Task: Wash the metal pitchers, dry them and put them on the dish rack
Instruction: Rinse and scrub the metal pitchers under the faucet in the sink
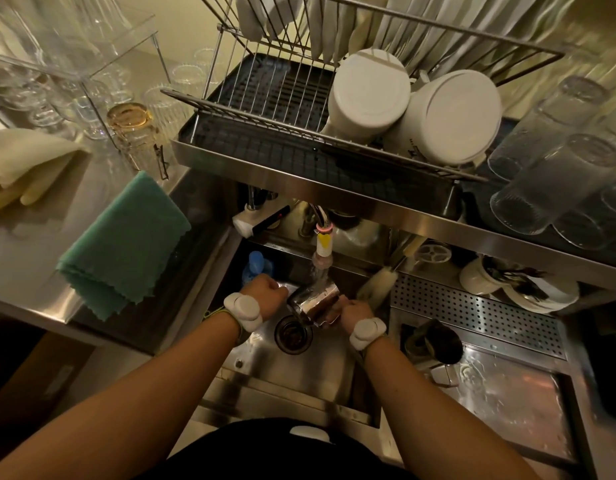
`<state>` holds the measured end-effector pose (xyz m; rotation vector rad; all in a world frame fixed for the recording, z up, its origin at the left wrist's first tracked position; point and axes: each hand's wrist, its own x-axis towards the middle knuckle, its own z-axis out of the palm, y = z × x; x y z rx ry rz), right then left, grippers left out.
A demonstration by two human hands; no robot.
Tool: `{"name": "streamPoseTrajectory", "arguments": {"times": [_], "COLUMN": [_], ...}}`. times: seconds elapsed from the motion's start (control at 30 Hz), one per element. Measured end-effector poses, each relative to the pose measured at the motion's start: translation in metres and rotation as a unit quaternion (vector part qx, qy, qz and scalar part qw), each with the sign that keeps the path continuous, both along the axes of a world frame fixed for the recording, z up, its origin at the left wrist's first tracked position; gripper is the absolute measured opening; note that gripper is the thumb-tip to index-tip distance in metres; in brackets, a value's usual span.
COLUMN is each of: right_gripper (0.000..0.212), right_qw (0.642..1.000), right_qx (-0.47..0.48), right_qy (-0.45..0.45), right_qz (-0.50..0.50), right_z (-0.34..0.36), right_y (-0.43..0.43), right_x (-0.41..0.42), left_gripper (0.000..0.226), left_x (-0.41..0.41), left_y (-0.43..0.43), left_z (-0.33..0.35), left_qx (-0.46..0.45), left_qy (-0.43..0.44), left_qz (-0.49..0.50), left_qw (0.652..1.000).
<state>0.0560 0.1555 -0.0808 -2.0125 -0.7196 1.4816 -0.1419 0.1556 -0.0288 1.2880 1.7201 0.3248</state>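
A shiny metal pitcher (313,301) lies tilted in the sink under the running faucet (323,244), and water streams onto it. My right hand (351,311) grips the pitcher from its right side. My left hand (265,292) is at its left end, fingers curled against the rim; what they hold is hidden. Above the sink stands the wire dish rack (265,109), which holds two upturned white containers (368,95) and a row of plates.
A folded teal cloth (126,247) lies on the steel counter to the left, near yellow rubber gloves (19,168) and glasses. A bottle brush (375,285) leans at the sink's right edge. Upturned glasses (548,181) sit at the right. The sink drain (294,336) lies below the pitcher.
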Motion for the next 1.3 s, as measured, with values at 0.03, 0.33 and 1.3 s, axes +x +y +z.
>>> {"name": "streamPoseTrajectory", "arguments": {"times": [0.03, 0.33, 1.3], "right_gripper": [0.036, 0.035, 0.025], "right_qw": [0.996, 0.932, 0.930], "right_qx": [-0.024, -0.140, -0.019], "right_qy": [0.067, 0.303, -0.174], "right_qz": [-0.044, -0.141, 0.324], "right_z": [-0.001, -0.014, 0.019], "right_y": [-0.004, -0.030, 0.025], "right_x": [-0.002, -0.004, 0.008], "left_gripper": [0.024, 0.042, 0.035], "left_x": [0.000, 0.002, -0.003], "left_y": [0.000, 0.004, 0.002], "left_z": [-0.001, -0.004, -0.012], "left_qx": [0.000, -0.011, -0.007], "left_qy": [-0.004, -0.020, 0.005], "left_qz": [0.001, 0.053, 0.038], "left_qw": [1.000, 0.998, 0.999]}}
